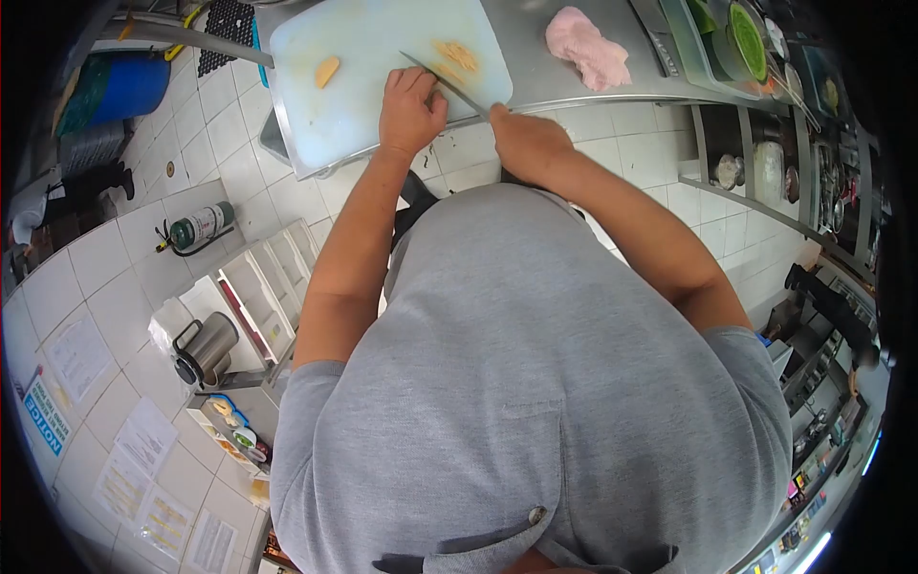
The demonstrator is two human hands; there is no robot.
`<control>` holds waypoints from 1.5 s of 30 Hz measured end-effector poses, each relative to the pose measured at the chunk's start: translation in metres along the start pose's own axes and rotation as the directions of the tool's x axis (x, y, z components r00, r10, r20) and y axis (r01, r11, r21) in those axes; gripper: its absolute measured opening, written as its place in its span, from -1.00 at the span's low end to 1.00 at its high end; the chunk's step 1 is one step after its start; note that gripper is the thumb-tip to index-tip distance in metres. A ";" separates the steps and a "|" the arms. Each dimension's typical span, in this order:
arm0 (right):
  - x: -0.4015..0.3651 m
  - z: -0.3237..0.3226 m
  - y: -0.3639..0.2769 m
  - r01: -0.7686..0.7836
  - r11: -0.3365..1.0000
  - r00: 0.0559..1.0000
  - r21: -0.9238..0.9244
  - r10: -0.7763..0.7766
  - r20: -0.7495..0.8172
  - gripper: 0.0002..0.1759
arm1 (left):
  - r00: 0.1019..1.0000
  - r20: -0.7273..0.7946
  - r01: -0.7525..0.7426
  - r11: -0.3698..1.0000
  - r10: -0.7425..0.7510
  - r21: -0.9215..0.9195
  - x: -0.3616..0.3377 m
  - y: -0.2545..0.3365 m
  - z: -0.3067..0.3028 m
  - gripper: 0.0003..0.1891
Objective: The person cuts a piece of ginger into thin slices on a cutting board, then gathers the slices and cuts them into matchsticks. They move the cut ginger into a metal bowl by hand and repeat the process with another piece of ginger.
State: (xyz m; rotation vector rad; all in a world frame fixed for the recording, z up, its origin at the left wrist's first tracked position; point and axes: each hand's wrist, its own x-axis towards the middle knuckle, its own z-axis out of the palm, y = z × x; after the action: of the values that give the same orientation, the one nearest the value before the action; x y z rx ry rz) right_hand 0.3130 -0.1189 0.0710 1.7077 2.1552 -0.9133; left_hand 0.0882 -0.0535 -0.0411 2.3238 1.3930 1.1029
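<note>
The left hand (411, 110) is curled closed and pressed on the board (363, 124), just beside the yellow pieces (457, 55). These are judged soft and slippery, best pinned from above, near the cut. The knife (448, 81) is gripped at the handle by the right hand (526, 142).

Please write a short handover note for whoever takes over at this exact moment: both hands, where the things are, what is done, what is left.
Left hand: fingers curled, pressing on the cutting board beside the blade; any grip is hidden.
Right hand: closed on the knife, blade across the board.
Things: pale orange pieces by the blade, one loose piece further left; pink lump on the steel counter, off the board.
Done: some orange pieces look cut.
Left: apparently more slicing; pink lump untouched.
</note>
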 end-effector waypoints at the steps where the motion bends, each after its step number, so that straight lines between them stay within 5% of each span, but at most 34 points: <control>1: 0.000 0.004 0.003 0.003 1.000 1.000 0.016 -0.003 -0.028 -0.76 | 1.000 0.002 -0.005 1.000 0.005 -0.004 -0.002 -0.001 0.001 -0.76; 13: 0.008 -0.003 -0.001 0.011 0.999 1.000 0.031 -0.011 0.017 -0.74 | 1.000 -0.008 -0.015 1.000 0.014 -0.017 -0.003 -0.001 0.003 -0.79; 16: 0.013 -0.021 -0.004 -0.007 1.000 0.992 -0.008 0.008 0.129 -0.72 | 1.000 0.007 0.010 1.000 -0.010 -0.006 -0.009 0.001 0.000 -0.79; 24: 0.027 0.001 0.006 0.057 0.996 0.998 0.067 -0.057 -0.006 -0.69 | 1.000 0.008 0.013 1.000 -0.013 -0.014 -0.006 -0.002 -0.004 -0.78; 26: 0.034 -0.020 0.008 0.074 0.997 0.996 0.031 -0.075 0.038 -0.68 | 0.997 -0.026 0.076 0.996 -0.078 -0.048 -0.007 -0.004 -0.015 -0.78; 31: 0.002 -0.020 0.023 0.116 0.992 0.983 0.053 -0.107 -0.147 -0.65 | 0.965 -0.187 0.198 0.978 -0.183 0.065 -0.046 -0.017 -0.072 -0.80; 34: -0.001 -0.001 0.032 0.152 0.987 0.983 0.043 -0.147 -0.111 -0.62 | 0.940 -0.233 0.278 0.956 -0.250 0.097 -0.069 -0.018 -0.092 -0.82; 36: 0.003 0.000 0.037 0.103 0.992 0.990 0.074 -0.110 0.089 -0.60 | 0.923 -0.255 0.321 0.942 -0.288 0.095 -0.077 -0.015 -0.096 -0.83; 38: 0.002 0.001 0.045 0.103 0.993 0.994 0.062 -0.106 0.036 -0.61 | 0.889 -0.240 0.408 0.913 -0.390 0.030 -0.079 -0.007 -0.097 -0.83; 45: 0.005 -0.018 0.068 0.160 0.987 0.975 0.018 -0.155 -0.157 -0.70 | 0.946 -0.112 0.305 0.952 -0.305 -0.019 -0.036 0.021 -0.063 -0.83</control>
State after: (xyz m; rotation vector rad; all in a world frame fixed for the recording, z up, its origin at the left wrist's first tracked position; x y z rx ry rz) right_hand 0.3791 -0.0955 0.0605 1.6929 2.4197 -0.8819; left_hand 0.0491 -0.1065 -0.0039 1.9786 1.7209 1.1525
